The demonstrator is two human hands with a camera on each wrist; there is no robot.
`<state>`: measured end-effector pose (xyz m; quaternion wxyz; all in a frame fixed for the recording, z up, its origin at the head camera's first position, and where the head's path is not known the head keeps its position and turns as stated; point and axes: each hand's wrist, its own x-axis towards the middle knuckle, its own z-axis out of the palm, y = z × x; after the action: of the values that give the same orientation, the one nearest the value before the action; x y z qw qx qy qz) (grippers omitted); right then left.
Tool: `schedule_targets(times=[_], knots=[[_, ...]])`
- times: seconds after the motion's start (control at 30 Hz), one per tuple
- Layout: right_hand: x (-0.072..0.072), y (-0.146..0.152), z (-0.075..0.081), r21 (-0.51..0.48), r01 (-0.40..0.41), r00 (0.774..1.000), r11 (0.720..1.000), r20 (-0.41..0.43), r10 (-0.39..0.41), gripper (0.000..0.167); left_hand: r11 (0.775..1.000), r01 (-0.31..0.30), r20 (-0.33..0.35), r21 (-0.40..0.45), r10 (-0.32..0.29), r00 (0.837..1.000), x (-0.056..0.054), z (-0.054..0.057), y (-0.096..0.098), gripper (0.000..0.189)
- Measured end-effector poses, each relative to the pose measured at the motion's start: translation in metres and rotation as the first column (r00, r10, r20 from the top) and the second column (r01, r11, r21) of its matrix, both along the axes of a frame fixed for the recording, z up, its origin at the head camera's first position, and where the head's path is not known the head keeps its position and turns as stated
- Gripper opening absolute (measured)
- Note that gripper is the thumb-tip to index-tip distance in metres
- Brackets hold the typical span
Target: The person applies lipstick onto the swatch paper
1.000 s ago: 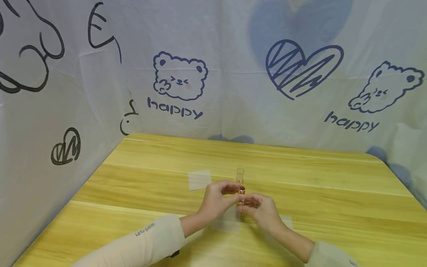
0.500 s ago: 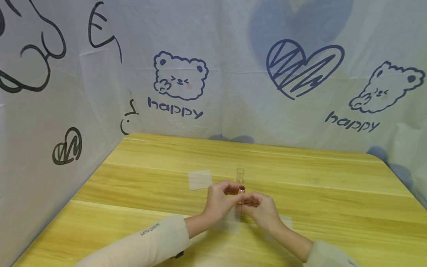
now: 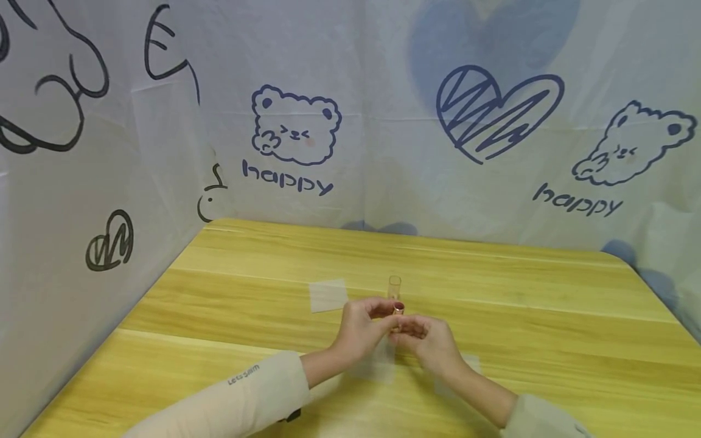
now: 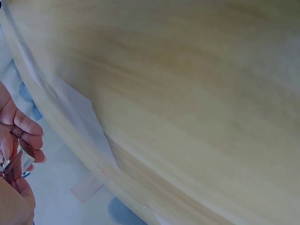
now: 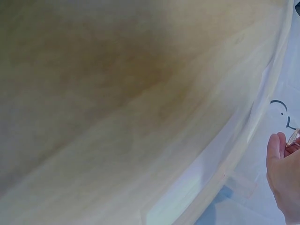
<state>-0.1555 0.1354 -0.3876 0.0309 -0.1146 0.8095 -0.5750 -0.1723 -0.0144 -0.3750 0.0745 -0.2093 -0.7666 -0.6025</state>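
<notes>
In the head view, both hands meet over the middle of the table around a lipstick [image 3: 398,308] with a shiny rose-gold tube and a dark red top. My left hand [image 3: 356,333] pinches it from the left between thumb and fingers. From the other side, my right hand [image 3: 435,348] grips it lower down, and the fingers hide most of the tube. Just behind the hands a clear cylindrical cap [image 3: 394,285] stands upright on the table. The left wrist view catches the lipstick [image 4: 27,151] among the fingers; the right wrist view shows only its edge.
A white square sheet [image 3: 327,296] lies left of the cap. Two more pale sheets lie partly under the hands, one near the left hand [image 3: 375,367] and one by the right wrist [image 3: 472,364]. A printed cloth [image 3: 383,182] hangs behind the wooden table [image 3: 246,304].
The lipstick has risen a little and shifted slightly right, its red top tipped more toward the camera. My left hand has moved slightly right. The cap and sheets stay put.
</notes>
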Motion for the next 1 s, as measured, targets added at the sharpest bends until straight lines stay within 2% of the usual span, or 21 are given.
schedule_targets(times=[0.27,0.47,0.7,1.0], knots=[[-0.0012,-0.0017,0.0012,0.018,0.027,1.0,0.999,-0.006,-0.027,0.03,0.999,0.043,0.051,-0.01,-0.042,0.998,-0.0026,0.0041,-0.0032,0.02],[-0.0017,-0.0043,0.0025,0.021,0.075,0.997,0.997,0.013,-0.075,0.029,0.999,0.046,0.073,-0.014,-0.045,0.996,-0.0033,0.0056,-0.0039,0.024],[-0.0015,-0.0069,0.0043,0.002,0.149,0.988,0.989,0.051,-0.149,0.025,0.999,-0.037,0.078,0.031,0.034,0.996,0.0001,0.0055,-0.0017,0.027],[-0.0014,-0.0076,0.006,0.0,0.176,0.982,0.984,0.062,-0.176,0.02,0.994,-0.102,0.013,0.037,0.101,0.995,0.005,0.0059,0.0047,0.02]])
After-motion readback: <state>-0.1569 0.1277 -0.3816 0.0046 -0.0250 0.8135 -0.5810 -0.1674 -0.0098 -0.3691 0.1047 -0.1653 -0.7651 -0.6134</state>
